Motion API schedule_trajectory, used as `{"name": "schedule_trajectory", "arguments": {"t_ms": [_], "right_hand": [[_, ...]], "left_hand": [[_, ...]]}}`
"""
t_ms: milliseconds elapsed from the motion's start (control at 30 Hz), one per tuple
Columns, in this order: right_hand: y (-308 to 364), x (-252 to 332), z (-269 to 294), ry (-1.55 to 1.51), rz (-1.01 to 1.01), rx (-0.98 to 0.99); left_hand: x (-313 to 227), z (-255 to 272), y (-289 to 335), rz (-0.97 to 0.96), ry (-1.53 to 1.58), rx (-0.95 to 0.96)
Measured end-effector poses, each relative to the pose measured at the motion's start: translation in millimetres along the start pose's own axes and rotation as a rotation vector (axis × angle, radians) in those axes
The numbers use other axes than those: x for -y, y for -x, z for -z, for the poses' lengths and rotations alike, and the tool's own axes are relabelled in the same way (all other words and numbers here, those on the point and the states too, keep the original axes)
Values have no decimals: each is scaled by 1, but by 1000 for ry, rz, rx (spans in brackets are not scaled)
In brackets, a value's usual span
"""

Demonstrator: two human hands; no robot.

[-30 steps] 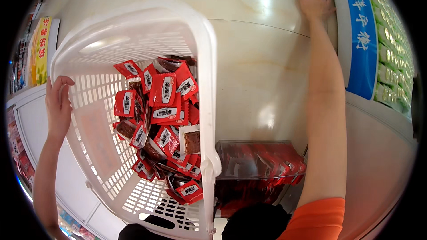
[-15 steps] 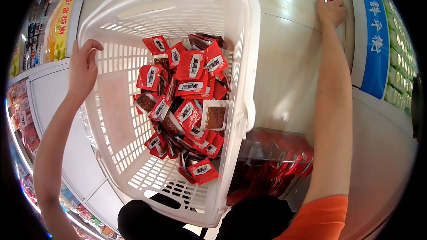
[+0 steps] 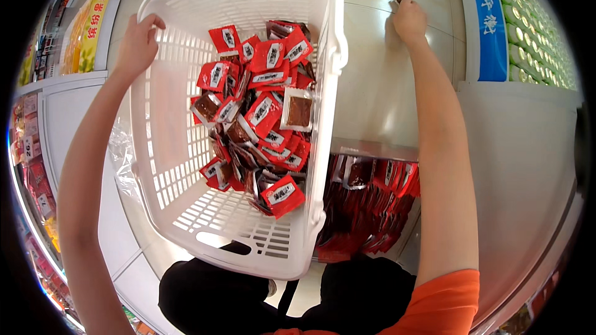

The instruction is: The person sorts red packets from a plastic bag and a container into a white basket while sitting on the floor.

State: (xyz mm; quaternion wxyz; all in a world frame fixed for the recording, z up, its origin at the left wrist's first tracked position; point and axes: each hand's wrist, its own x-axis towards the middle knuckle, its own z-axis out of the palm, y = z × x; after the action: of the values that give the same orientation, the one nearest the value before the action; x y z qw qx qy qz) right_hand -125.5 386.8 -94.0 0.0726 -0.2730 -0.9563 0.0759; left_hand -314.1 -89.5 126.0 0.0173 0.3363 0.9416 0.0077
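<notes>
A white slatted plastic basket stands tilted before me, holding a heap of small red snack packets with brown contents visible on some. My left hand is closed over the basket's left rim. Farther off, to the right of the basket, my right arm stretches out, and my right hand is closed on a small packet, mostly hidden by the fingers. Beside the basket's right wall, by my knee, a clear bin is filled with rows of similar red packets.
Shelves of packaged goods run along the left, near white cabinet fronts. On the right stand a blue sign strip and many green cans above a pale counter side. Shiny tile floor lies between.
My right hand has moved left, nearer the basket, with the small packet. The basket's lower end has shifted up in the view, and more of the red packets in the bin shows.
</notes>
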Motion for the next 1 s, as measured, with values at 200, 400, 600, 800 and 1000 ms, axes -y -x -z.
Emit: {"name": "schedule_trajectory", "arguments": {"t_ms": [200, 400, 600, 800, 1000], "right_hand": [[57, 4, 45, -180, -45, 210], [60, 50, 183, -849, -71, -23], [149, 230, 278, -760, 430, 162], [166, 233, 234, -556, 581, 295], [180, 208, 273, -997, 269, 294]], "left_hand": [[26, -11, -7, -59, -60, -58], [0, -6, -22, 105, 104, -198], [-71, 16, 59, 134, 17, -700], [-172, 69, 201, -453, 614, -60], [-184, 47, 304, -1044, 175, 209]]}}
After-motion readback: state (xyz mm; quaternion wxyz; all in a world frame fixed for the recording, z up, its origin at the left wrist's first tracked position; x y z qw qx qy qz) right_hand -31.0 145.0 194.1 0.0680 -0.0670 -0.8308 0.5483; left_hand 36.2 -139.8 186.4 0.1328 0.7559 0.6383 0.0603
